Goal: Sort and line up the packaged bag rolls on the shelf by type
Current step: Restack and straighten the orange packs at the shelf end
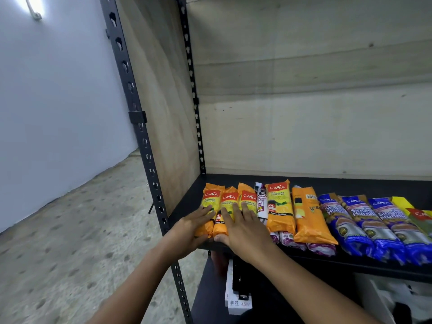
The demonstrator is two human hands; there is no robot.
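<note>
Three orange bag rolls lie side by side at the left end of the black shelf: the leftmost roll, the middle roll and the third roll. My left hand lies flat against the leftmost roll's left side and near end. My right hand rests palm down on the middle and third rolls, thumb under the shelf's front edge. Further right lie a white drawstring roll, two more orange rolls, purple rolls beneath them, three blue rolls and a yellow-red pack.
The shelf's black upright post stands just left of my left arm. A wooden side panel and back panel close the shelf. Below sits a lower shelf with a white box and white bags. Speckled floor lies to the left.
</note>
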